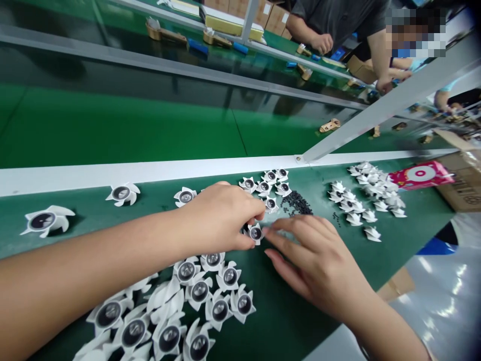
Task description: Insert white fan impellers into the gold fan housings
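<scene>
My left hand [225, 215] pinches a small white fan wheel [256, 233] with curved blades and a dark hub between thumb and fingers, just above the green bench. Close on its right is my right hand [313, 255], fingers stretched toward the wheel and thumb apart. Its fingertips are at the wheel's edge; whether they touch is unclear. Behind the hands lies a heap of tiny black parts [296, 203], beside a small group of white fan wheels [264, 188]. Many more fan wheels [199, 291] sit hub-up in front of my left forearm, partly covered by it.
More white wheels [370, 185] are clustered at the right, near a pink packet [423, 174] and a cardboard box [464, 180]. A slanted metal post [361, 115] rises from the white rail [158, 173]. Across the green conveyor [180, 130], co-workers handle gold-coloured parts.
</scene>
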The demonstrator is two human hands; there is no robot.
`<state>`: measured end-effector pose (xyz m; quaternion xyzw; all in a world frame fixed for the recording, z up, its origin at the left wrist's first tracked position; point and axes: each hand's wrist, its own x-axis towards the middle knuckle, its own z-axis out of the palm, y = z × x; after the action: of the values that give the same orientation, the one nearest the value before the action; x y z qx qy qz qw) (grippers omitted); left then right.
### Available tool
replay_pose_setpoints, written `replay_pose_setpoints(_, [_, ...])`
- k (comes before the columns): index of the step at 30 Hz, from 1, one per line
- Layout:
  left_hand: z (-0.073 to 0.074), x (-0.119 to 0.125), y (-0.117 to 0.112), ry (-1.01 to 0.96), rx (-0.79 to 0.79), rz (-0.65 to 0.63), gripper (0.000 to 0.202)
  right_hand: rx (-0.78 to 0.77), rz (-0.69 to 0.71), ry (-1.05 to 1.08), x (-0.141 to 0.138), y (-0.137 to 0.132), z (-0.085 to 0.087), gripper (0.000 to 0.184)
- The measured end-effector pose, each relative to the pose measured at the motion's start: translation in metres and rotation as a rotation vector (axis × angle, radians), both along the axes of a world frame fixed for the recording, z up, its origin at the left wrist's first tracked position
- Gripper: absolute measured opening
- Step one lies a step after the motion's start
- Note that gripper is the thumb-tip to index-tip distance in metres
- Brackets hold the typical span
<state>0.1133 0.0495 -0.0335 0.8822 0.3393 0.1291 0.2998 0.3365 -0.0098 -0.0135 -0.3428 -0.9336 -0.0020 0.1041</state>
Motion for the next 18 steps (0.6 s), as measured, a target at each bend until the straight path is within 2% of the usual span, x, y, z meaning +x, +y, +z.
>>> replay_pose_setpoints(4, [0.002,-0.002,0.002,0.072,0.102,0.064,0.030,0.117,-0.277,0.079,0.016,0.019,-0.012,0.055])
replay_pose_setpoints(6, [0.002,-0.003,0.004,0.112,0.146,0.155,0.041,0.070,-0.358,0.071,0.023,0.034,-0.013,0.065])
replay_pose_setpoints(8, [0.002,-0.002,0.004,0.148,0.162,0.260,0.056,-0.028,-0.414,0.048,0.026,0.050,-0.010,0.069])
replay_pose_setpoints(10, [0.002,0.000,0.005,0.180,0.170,0.342,0.068,-0.115,-0.422,0.040,0.025,0.065,-0.004,0.061])
replay_pose_setpoints(12, [0.003,0.003,0.005,0.210,0.168,0.384,0.070,-0.155,-0.410,0.045,0.022,0.077,0.001,0.047])
replay_pose_setpoints(14, [0.003,0.006,0.005,0.236,0.159,0.406,0.066,-0.183,-0.410,0.067,0.017,0.086,0.001,0.036])
replay_pose_setpoints(18, [0.005,0.009,0.007,0.248,0.152,0.442,0.057,-0.179,-0.420,0.152,0.006,0.095,-0.007,0.027])
